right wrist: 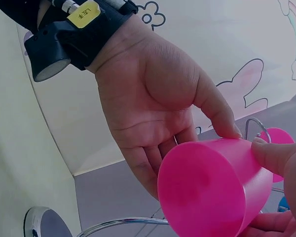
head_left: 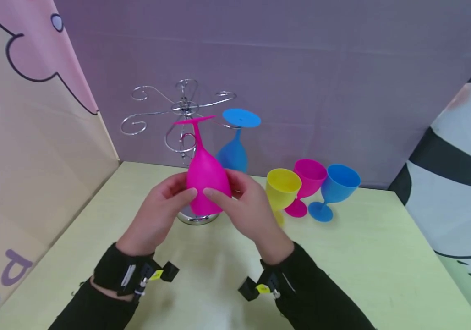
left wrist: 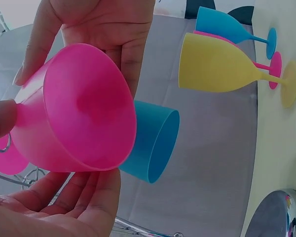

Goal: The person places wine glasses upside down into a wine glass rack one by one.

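Note:
Both hands hold a pink plastic wine goblet (head_left: 206, 174) upside down, its mouth facing down and its round foot on top. My left hand (head_left: 157, 211) grips the bowl from the left, thumb in front and fingers behind. From the other side my right hand (head_left: 252, 208) grips it the same way. The goblet's stem is beside a front curled hook of a chrome wire rack (head_left: 183, 109); whether it touches the hook I cannot tell. A blue goblet (head_left: 233, 151) hangs upside down by its foot from another rack arm, right behind my right hand.
On the table (head_left: 384, 266), right of the rack, stand upright a yellow goblet (head_left: 282, 190), a second pink goblet (head_left: 310, 178) and a second blue goblet (head_left: 340, 183). The rack's round chrome base (head_left: 196, 221) shows below the held goblet. A purple-grey backdrop (head_left: 322, 91) rises behind.

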Motion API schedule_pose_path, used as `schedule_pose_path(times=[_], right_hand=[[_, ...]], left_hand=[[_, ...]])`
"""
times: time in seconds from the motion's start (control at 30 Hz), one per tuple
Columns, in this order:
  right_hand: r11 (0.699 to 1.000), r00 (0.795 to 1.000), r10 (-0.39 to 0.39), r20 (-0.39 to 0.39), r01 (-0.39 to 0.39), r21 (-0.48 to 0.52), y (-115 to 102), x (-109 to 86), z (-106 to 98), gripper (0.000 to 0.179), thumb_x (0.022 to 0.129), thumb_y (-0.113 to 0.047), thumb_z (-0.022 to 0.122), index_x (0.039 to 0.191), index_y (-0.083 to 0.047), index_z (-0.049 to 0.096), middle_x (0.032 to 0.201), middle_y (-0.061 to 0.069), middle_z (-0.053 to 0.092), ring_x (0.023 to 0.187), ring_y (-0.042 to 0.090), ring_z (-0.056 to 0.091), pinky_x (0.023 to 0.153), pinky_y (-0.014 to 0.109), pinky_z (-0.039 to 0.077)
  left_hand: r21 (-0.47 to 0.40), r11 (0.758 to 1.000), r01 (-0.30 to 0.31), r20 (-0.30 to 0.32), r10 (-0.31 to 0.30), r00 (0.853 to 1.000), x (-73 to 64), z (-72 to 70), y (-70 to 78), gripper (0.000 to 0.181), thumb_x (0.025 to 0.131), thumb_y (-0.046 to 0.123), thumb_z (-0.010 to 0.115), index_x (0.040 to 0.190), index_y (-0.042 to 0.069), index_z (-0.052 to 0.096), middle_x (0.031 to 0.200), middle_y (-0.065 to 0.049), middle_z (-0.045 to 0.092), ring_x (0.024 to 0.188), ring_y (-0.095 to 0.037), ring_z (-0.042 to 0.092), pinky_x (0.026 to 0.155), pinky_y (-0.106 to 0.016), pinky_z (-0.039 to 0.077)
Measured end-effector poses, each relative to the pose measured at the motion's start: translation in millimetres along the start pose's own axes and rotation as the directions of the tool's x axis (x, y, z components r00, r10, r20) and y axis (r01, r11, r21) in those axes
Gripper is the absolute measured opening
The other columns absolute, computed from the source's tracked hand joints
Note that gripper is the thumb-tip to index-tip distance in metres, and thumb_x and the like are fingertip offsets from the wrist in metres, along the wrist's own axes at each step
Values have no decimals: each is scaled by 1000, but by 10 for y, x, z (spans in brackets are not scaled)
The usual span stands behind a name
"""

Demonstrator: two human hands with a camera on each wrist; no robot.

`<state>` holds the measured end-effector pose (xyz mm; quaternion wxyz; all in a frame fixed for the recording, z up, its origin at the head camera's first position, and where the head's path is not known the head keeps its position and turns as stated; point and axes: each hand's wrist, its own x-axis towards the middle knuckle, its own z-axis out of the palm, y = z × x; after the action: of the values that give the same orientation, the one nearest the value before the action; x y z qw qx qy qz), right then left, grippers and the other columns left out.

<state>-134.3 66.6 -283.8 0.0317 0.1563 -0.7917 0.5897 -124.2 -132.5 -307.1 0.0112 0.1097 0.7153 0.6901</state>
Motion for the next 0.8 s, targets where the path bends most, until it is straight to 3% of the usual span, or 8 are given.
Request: schedule_pose_path(times=[0.33,0.8], right_hand=[[1000,999,24,36,-25,1,-34,107,96,67,79,-56,73,135,-27,53,121,-10,59,111,14,56,79,34,59],[1000,995,30,93,-31,2,-40,20,176,69,78,-54,74,139,-30,50,123,-14,57,114,10,54,80,31,59]], left_hand=[[12,1000,-3,-10,3,1000,31,-137,-20,60,95,37,62,147,17,41,140,-2,48,126,-24,48,97,-33,51],[89,995,33,-5,-33,999,-114,-262,35,65,93,35,67,146,12,38,138,-4,48,125,-26,47,98,-35,51]])
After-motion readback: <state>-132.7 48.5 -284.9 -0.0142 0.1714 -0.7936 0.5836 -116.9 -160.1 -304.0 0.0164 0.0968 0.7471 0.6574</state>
